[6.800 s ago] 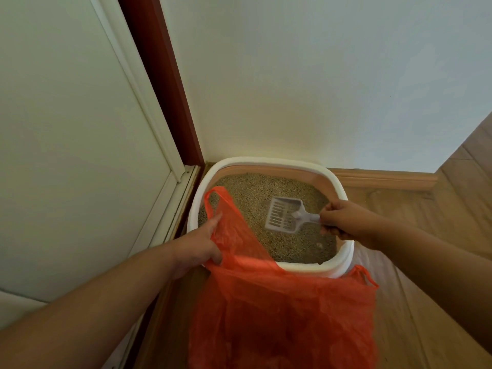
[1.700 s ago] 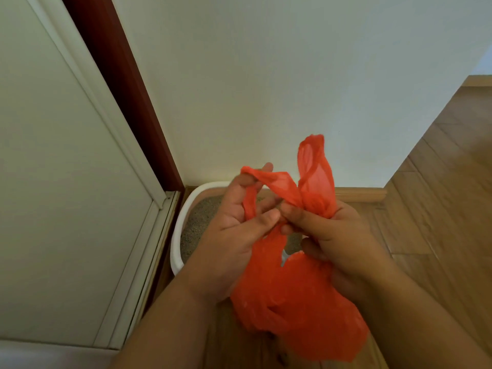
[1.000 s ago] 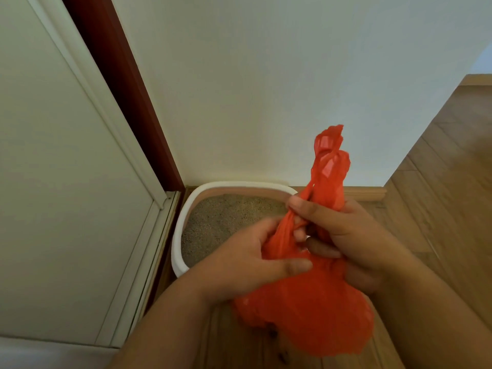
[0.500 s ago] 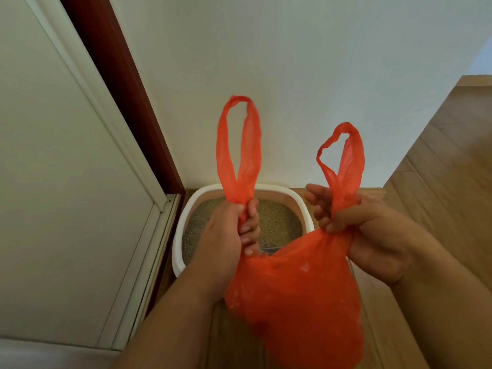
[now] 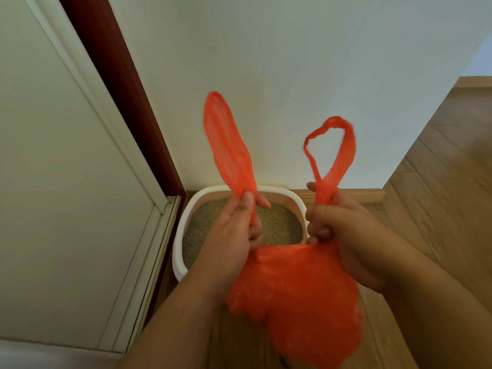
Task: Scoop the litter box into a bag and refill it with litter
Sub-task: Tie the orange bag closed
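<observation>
A white wall (image 5: 292,62) fills the top of the view, meeting a pale door panel (image 5: 58,169) on the left, with a dark red-brown frame strip (image 5: 119,83) between them. A wooden floor (image 5: 439,182) spreads to the right and below. In the corner where wall and door meet sits a white litter box (image 5: 179,251) holding tan, grainy litter (image 5: 202,227); its near right part is hidden behind the hands and bag.

In front of the box, held in the air above the floor, hangs an orange plastic bag (image 5: 298,302), its body bulging and sagging downward. Its lower edge is blurred, so its contents cannot be made out.

The left hand (image 5: 229,243) has its grip clenched around the base of the bag's left handle (image 5: 226,145), which stands up as a flat strip. The right hand (image 5: 343,235) has its grip clenched around the base of the right handle (image 5: 332,153), which stands up as an open loop. The two hands are a little apart, with the bag's mouth stretched between them.
</observation>
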